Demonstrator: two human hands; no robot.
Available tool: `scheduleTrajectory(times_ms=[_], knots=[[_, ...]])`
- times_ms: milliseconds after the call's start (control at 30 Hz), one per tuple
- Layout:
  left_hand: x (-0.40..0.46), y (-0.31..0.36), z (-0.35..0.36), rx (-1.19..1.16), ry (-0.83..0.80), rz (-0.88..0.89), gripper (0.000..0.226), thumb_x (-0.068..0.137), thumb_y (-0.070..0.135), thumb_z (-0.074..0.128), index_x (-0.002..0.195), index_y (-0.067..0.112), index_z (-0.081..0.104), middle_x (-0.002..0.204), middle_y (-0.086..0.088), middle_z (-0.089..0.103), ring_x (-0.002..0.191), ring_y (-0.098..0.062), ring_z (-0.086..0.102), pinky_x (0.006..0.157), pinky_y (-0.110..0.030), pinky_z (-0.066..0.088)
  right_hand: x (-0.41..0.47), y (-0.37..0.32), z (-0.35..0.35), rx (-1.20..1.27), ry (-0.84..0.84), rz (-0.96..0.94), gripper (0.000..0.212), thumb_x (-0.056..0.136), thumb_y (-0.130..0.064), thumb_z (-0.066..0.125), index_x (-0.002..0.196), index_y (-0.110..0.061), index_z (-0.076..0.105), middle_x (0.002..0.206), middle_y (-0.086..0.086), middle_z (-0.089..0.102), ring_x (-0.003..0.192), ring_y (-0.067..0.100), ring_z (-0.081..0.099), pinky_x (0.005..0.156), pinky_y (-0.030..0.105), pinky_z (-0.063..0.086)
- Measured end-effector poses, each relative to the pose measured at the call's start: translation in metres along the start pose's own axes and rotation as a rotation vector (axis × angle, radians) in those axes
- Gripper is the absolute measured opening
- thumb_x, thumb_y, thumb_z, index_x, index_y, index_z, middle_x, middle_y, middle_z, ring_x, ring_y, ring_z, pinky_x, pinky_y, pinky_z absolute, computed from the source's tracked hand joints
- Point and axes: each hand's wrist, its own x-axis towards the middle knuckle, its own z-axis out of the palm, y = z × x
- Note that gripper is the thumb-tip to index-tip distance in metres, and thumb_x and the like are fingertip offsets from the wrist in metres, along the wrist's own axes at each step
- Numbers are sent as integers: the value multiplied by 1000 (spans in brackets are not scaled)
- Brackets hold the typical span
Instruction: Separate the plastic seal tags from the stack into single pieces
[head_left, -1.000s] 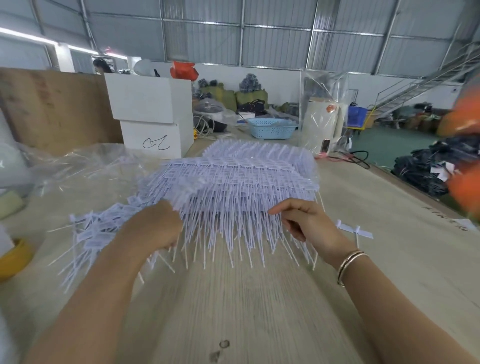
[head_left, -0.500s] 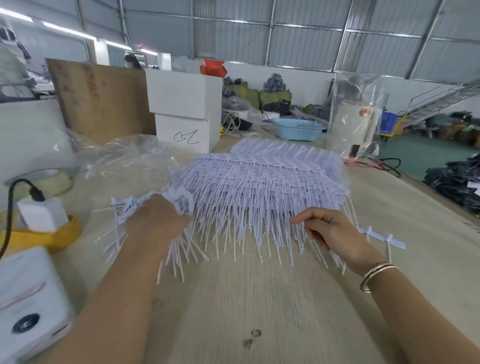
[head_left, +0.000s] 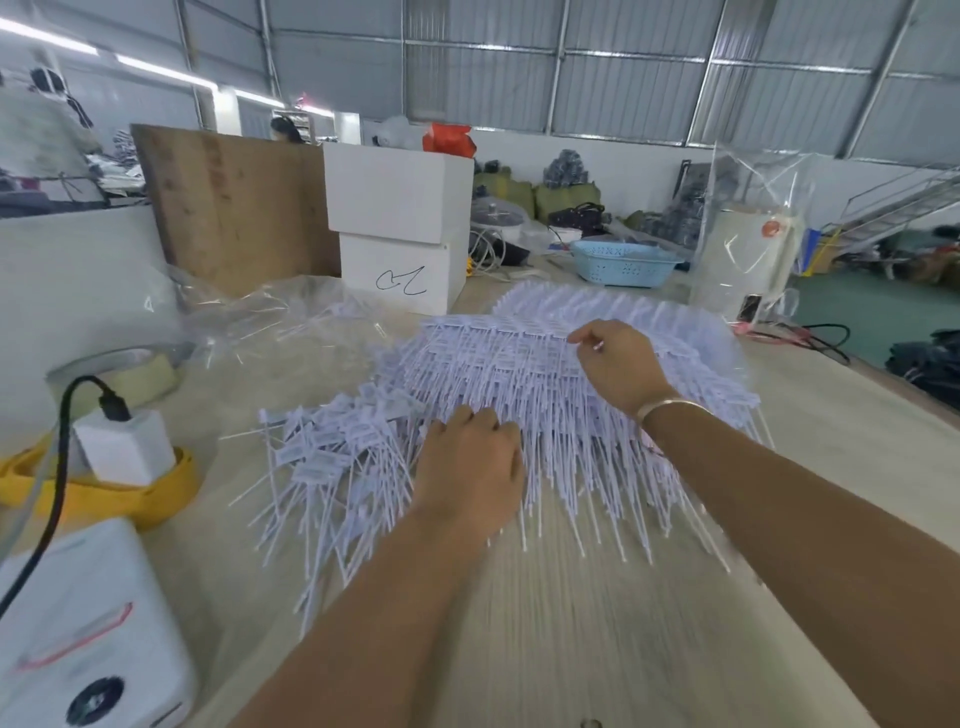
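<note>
A person's two bare forearms reach across a pale wooden table toward a large stack of white plastic seal tags, which sits in the middle of the table with its thin tails fanning toward the viewer. The left hand rests on the near left edge of the stack, knuckles up, its fingers curled down into the tags; what they grip, if anything, is hidden. The right hand, a metal bangle on its wrist, lies on top of the stack, its fingers bent together and the tips pinching at a strip of tags along the top layer. Just left of the stack lies a loose heap of separated tags, touching the stack's edge. Farther left of the stack are a clear plastic bag, a white charger block with a black cable on a yellow tape roll, and a white box-shaped device. Behind the stack stand two white boxes, one on the other, a light blue basket, and a white appliance wrapped in clear plastic.
</note>
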Motion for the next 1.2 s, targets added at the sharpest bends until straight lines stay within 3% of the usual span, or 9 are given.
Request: scheduleTrajectory(times_ms=[100, 200, 267, 500, 667, 800, 1000, 1200], knots=[[1, -1, 4, -8, 9, 19, 27, 95, 31, 37, 106, 22, 59, 108, 2, 57, 107, -19, 47, 92, -35, 42, 32, 6, 21, -247, -110, 54, 33, 95, -17, 44, 125, -11, 57, 131, 12, 52, 118, 29, 49, 99, 36, 39], [2, 1, 5, -32, 18, 26, 25, 95, 32, 37, 105, 24, 59, 107, 4, 56, 108, -18, 46, 93, -34, 39, 46, 9, 37, -429, -262, 115, 40, 97, -25, 37, 133, -9, 46, 138, 13, 46, 125, 31, 44, 103, 40, 34], [3, 2, 6, -38, 27, 29, 24, 96, 32, 37, 105, 24, 58, 106, 5, 55, 108, -17, 45, 94, -34, 38, 50, 10, 44, -474, -274, 128, 44, 97, -27, 34, 137, -11, 42, 142, 11, 43, 129, 30, 40, 108, 42, 30], [3, 4, 5, -68, 50, 27, 22, 95, 34, 38, 103, 26, 57, 104, 8, 53, 104, -14, 44, 86, -30, 36, 38, 8, 51, -605, -117, 35, 37, 93, -28, 37, 124, -13, 52, 124, 6, 50, 117, 26, 47, 98, 45, 33], [3, 4, 6, -71, 68, 35, 22, 94, 34, 38, 102, 27, 58, 102, 10, 55, 99, -12, 45, 84, -27, 37, 54, 3, 39, -624, -169, 139, 35, 95, -26, 37, 126, -13, 49, 131, 9, 43, 113, 26, 51, 101, 42, 28], [4, -1, 6, -112, 89, 17, 20, 92, 31, 43, 98, 26, 62, 97, 10, 58, 95, -11, 47, 82, -27, 42, 53, 5, 51, -792, -72, 72, 33, 93, -18, 41, 124, -15, 53, 129, 9, 46, 118, 28, 45, 103, 43, 29], [3, -1, 5, -109, 83, 5, 21, 92, 33, 44, 103, 28, 61, 102, 11, 58, 97, -11, 48, 85, -28, 44, 51, 6, 53, -680, -70, 93, 40, 91, -19, 40, 130, -11, 39, 127, 7, 52, 123, 31, 44, 106, 48, 22], [2, -1, 6, -100, 99, 1, 23, 93, 31, 40, 102, 27, 61, 100, 11, 60, 96, -10, 50, 84, -27, 45, 60, 10, 30, -760, -49, 40, 37, 92, -17, 42, 129, -13, 46, 130, 10, 46, 122, 28, 42, 109, 46, 21]])
